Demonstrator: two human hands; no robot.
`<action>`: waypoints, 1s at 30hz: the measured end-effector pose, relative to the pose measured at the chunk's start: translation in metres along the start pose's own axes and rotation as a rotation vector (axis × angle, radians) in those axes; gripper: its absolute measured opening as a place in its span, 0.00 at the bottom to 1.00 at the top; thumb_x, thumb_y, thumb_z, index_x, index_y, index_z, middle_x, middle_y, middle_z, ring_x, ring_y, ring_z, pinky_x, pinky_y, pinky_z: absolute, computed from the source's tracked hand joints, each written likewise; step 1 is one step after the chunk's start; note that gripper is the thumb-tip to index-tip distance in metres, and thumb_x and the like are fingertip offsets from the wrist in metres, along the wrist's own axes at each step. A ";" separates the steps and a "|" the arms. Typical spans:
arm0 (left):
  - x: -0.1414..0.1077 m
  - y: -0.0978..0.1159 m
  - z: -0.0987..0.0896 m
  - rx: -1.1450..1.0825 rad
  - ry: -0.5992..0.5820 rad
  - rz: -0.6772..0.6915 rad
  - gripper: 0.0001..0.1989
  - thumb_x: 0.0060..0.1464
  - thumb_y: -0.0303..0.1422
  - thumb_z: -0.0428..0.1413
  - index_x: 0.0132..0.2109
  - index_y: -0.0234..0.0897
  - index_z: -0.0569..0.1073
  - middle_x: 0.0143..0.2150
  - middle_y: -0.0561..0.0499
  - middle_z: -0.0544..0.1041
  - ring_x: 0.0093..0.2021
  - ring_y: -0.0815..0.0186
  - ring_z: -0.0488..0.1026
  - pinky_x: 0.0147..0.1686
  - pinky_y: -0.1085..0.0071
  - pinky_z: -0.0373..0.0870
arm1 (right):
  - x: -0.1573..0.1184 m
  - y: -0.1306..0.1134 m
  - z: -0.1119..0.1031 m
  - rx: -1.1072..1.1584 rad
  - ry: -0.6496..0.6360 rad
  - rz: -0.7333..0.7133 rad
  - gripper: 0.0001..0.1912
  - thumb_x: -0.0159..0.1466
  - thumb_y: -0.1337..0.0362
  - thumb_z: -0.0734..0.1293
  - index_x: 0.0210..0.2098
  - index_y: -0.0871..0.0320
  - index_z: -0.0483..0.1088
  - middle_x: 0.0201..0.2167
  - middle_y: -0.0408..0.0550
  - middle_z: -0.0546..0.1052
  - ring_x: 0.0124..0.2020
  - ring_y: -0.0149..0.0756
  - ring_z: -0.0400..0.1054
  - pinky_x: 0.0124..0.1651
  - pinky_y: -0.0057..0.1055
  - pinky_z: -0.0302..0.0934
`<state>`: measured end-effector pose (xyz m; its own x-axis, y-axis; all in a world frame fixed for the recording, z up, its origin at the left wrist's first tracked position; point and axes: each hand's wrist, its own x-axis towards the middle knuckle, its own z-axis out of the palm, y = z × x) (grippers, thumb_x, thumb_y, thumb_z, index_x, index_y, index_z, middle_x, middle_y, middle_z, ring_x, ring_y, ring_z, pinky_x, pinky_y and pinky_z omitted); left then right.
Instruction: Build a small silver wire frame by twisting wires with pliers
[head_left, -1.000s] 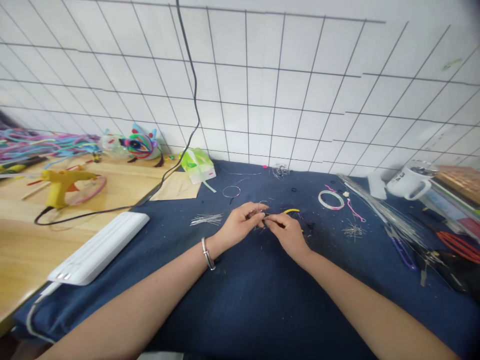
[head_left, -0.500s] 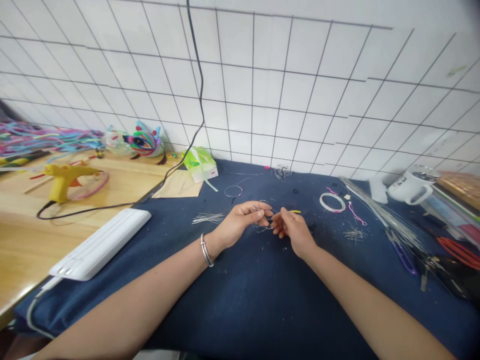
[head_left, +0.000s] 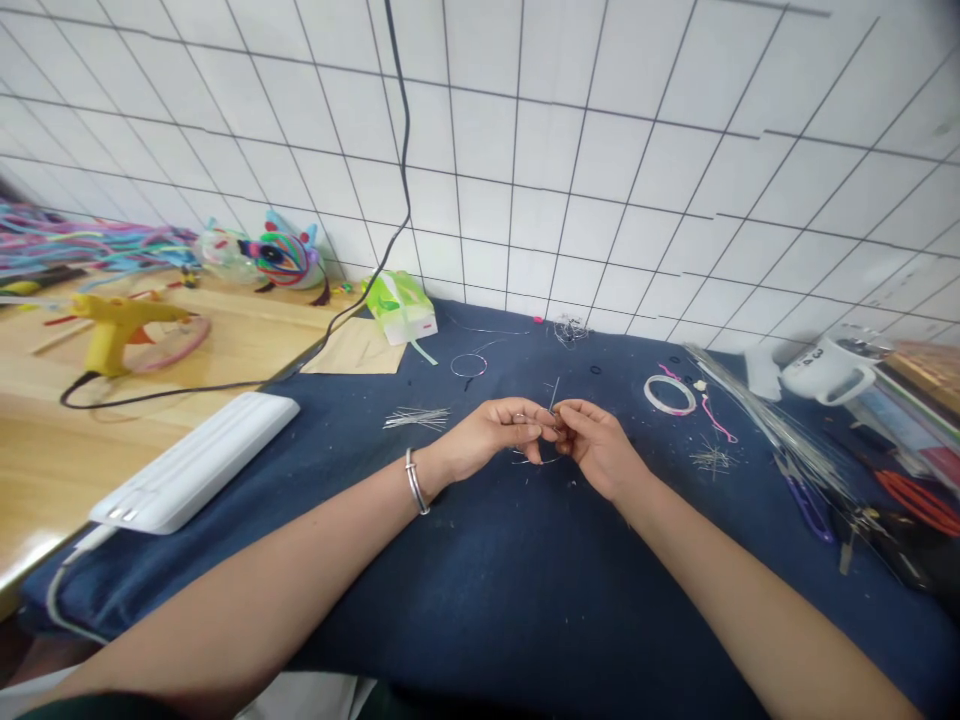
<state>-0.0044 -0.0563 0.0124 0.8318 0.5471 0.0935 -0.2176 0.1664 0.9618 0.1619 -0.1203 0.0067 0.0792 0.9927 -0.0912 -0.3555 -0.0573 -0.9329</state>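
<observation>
Over the dark blue cloth (head_left: 480, 600) the left hand (head_left: 491, 440) and the right hand (head_left: 600, 445) meet fingertip to fingertip, each pinched narrow on a piece of thin silver wire (head_left: 553, 395) held between them; one end of the wire sticks up just above the fingertips, and a faint loop of it hangs just below the left thumb. A metal bangle (head_left: 415, 481) sits on the left wrist. Just left of the left hand lies a small bundle of cut wire pieces (head_left: 416, 417), and further left a white power strip (head_left: 196, 461). Beyond the hands, toward the tiled wall, rests a small wire ring (head_left: 468, 365). To the right of the right hand lie a white tape roll (head_left: 669, 394), a scatter of wire offcuts (head_left: 709, 459) and, further out, blue-handled pliers (head_left: 806, 500)
</observation>
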 end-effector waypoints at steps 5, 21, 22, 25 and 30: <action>-0.001 0.001 -0.001 -0.010 -0.038 -0.016 0.09 0.50 0.29 0.55 0.40 0.30 0.70 0.36 0.45 0.75 0.29 0.70 0.72 0.32 0.71 0.68 | 0.000 0.002 0.002 -0.032 -0.067 0.106 0.12 0.54 0.55 0.67 0.32 0.57 0.69 0.23 0.41 0.68 0.23 0.27 0.59 0.26 0.26 0.51; 0.002 -0.002 -0.007 0.033 0.135 -0.063 0.11 0.42 0.29 0.61 0.33 0.30 0.69 0.32 0.48 0.74 0.28 0.71 0.72 0.30 0.72 0.70 | -0.001 -0.005 0.007 -0.357 0.134 -0.217 0.12 0.53 0.56 0.67 0.33 0.58 0.69 0.27 0.45 0.71 0.25 0.28 0.61 0.27 0.27 0.55; 0.002 -0.003 -0.007 0.039 0.150 -0.051 0.11 0.41 0.28 0.62 0.32 0.30 0.68 0.34 0.48 0.74 0.28 0.71 0.72 0.31 0.71 0.70 | -0.002 -0.004 0.007 -0.377 0.126 -0.225 0.12 0.54 0.56 0.66 0.33 0.58 0.69 0.27 0.45 0.71 0.25 0.28 0.61 0.27 0.27 0.55; 0.002 -0.006 -0.008 0.067 0.165 -0.026 0.12 0.39 0.27 0.62 0.30 0.30 0.66 0.34 0.48 0.74 0.28 0.71 0.72 0.30 0.71 0.70 | -0.002 -0.001 0.008 -0.414 0.112 -0.242 0.11 0.54 0.57 0.66 0.32 0.57 0.70 0.27 0.45 0.72 0.24 0.28 0.62 0.27 0.28 0.56; 0.003 -0.006 -0.010 0.134 0.229 -0.002 0.12 0.41 0.30 0.61 0.31 0.31 0.65 0.30 0.50 0.74 0.28 0.70 0.73 0.29 0.72 0.70 | -0.002 0.002 0.008 -0.456 0.131 -0.255 0.11 0.54 0.57 0.66 0.32 0.57 0.70 0.23 0.43 0.70 0.24 0.28 0.61 0.27 0.28 0.56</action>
<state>-0.0058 -0.0474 0.0040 0.6914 0.7210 0.0452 -0.1333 0.0659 0.9889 0.1537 -0.1218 0.0083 0.2363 0.9612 0.1424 0.1285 0.1144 -0.9851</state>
